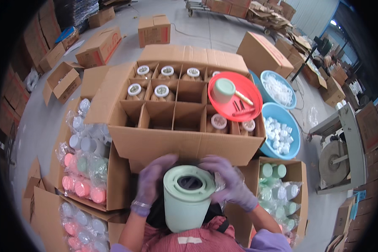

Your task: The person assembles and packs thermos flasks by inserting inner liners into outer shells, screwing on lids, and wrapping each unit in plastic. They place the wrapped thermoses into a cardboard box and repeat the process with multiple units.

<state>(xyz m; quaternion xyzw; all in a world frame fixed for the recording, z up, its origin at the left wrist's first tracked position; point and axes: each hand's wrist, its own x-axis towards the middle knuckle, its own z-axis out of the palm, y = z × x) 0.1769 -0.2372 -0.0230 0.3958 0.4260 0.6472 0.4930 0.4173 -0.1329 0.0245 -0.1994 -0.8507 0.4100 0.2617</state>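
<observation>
A pale green plastic canister [187, 204] stands upright before my body, its ringed top with a dark round centre facing up. My left hand [149, 184], in a purple glove, is blurred at the canister's left side with its fingers apart. On the other side, my gloved right hand [230, 186] curves near the rim, thumb and fingers spread. Whether the right thumb touches the canister is unclear. Clear plastic film [220, 182] shows between that hand and the canister, and its extent is partly hidden.
Ahead sits a divided cardboard carton [182, 141] with several white-lidded jars [161, 91]. On its right part rests a red basin [252, 91] holding a green cup. Blue basins [297, 141] stand to the right. Cartons of wrapped containers flank me, left [118, 179] and right [303, 186].
</observation>
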